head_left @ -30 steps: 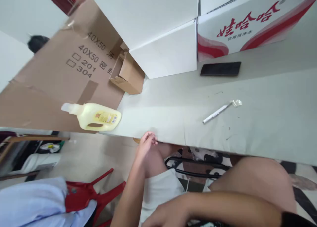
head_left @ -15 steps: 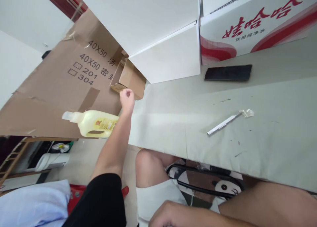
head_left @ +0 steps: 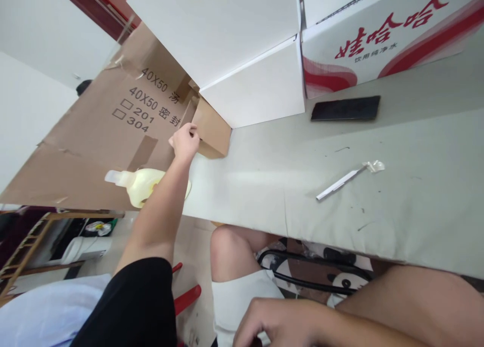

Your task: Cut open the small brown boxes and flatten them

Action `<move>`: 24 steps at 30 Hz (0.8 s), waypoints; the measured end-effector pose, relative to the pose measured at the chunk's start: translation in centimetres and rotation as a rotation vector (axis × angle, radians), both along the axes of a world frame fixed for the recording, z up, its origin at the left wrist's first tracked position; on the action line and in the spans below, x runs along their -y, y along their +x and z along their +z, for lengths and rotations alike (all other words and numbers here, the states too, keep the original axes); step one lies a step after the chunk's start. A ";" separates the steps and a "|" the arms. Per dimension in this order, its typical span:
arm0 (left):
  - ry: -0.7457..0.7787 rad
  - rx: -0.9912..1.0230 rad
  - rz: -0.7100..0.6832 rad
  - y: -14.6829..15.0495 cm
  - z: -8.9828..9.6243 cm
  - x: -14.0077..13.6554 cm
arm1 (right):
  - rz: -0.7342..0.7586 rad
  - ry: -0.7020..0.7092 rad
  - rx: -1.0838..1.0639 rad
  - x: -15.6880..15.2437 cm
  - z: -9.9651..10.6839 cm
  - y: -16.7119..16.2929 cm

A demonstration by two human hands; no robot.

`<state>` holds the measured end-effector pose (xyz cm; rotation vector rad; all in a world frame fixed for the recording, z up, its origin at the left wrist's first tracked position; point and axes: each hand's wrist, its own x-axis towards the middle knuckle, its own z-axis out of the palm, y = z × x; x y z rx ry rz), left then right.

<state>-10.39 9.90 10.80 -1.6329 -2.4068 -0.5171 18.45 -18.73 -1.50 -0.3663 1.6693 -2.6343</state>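
Observation:
My left hand [head_left: 186,139] reaches forward to a small brown cardboard box [head_left: 212,127], its fingers curled closed at the near end of the box. Below that wrist, a pale yellow bottle [head_left: 142,183] with a clear cap is partly covered by my forearm. My right hand [head_left: 270,321] rests low by my lap with bent fingers. The bottom edge cuts off its fingertips, so anything inside stays hidden.
White cartons [head_left: 257,87] and a red-and-white carton [head_left: 378,49] stand along the back. A black phone [head_left: 346,108] and a thin white stick-like item [head_left: 338,184] lie on the covered table [head_left: 264,185]. A large cardboard sheet [head_left: 94,155] rises at left.
My left hand has moved slightly left and up along the small box's near end, and my forearm covers more of the yellow bottle. More of my right hand shows.

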 end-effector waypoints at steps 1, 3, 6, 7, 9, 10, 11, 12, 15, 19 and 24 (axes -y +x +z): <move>0.012 0.011 -0.003 0.1 0.2 1.2 | 0.011 0.009 0.023 0.0 0.3 0.1; 0.026 0.047 -0.013 0.1 0.7 4.0 | 0.032 0.018 0.067 0.0 1.0 0.2; 0.056 0.100 -0.044 0.4 1.6 8.8 | 0.051 -0.010 0.098 0.2 1.7 0.2; 0.073 0.109 -0.061 0.6 1.8 10.3 | 0.057 -0.025 0.101 0.3 1.8 0.2; 0.114 0.115 -0.099 1.5 2.1 13.3 | 0.079 -0.043 0.101 0.7 1.9 0.1; 0.133 0.113 -0.118 2.1 2.1 14.6 | 0.091 -0.043 0.103 0.9 1.9 0.1; 0.154 0.113 -0.142 2.8 1.9 15.7 | 0.100 -0.039 0.107 1.0 1.9 0.1; 0.181 0.117 -0.179 3.6 1.7 16.5 | 0.105 -0.034 0.112 1.2 1.8 0.0; 0.339 0.186 -0.388 6.8 0.3 17.7 | 0.097 -0.005 0.120 1.4 1.8 0.2; 0.519 0.336 -0.617 11.5 -1.9 16.7 | 0.085 0.046 0.102 0.9 1.8 0.5; 0.536 0.356 -0.808 14.7 -3.6 14.3 | 0.079 0.083 0.113 0.4 1.2 0.4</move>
